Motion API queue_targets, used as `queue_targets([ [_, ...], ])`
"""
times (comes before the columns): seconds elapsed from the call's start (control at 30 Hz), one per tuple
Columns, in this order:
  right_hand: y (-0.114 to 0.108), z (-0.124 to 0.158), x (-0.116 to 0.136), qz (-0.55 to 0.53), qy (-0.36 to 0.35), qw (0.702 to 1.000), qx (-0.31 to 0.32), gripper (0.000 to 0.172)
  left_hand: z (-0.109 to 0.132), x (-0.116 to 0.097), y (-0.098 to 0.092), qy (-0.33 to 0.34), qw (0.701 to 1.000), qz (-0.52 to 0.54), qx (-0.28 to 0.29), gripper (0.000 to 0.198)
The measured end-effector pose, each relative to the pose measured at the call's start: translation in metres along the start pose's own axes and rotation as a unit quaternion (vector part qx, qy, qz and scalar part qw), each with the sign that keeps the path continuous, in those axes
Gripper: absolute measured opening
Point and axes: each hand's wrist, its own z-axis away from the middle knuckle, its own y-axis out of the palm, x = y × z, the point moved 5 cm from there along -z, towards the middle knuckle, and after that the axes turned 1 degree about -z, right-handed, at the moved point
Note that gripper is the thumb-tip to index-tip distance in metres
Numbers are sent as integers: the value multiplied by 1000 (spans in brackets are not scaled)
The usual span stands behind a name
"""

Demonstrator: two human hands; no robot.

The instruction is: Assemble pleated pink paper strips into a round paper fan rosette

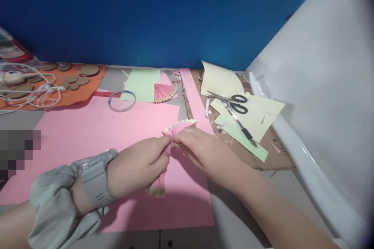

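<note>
Both hands meet over a large pink paper sheet [125,124], pinching a pleated pink paper fan [179,125] with a pale yellow zigzag edge. My left hand [143,161], with a grey watch band and scrunchie at its wrist, closes thumb and fingers on the fan's narrow middle. From the right, my right hand [201,149] grips the same spot, its fingertips partly hidden. One pleated part spreads above the fingers. Another pleated end [157,188] hangs below my left hand. A second pink fan [165,93] lies spread out farther back.
Black-handled scissors [239,104] and a pen [239,124] lie on cream paper [260,109] at right. A roll of tape [122,101] rests behind the hands. Cardboard discs [88,70] and white cables [43,89] lie on orange paper at left. A blue wall [146,15] stands behind.
</note>
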Motion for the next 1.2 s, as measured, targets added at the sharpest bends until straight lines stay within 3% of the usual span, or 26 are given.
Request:
queue_targets([
  [1.2,6,-1,-1,-48,-18,999,-14,14,0,2,2,-2,998,44,36,22],
])
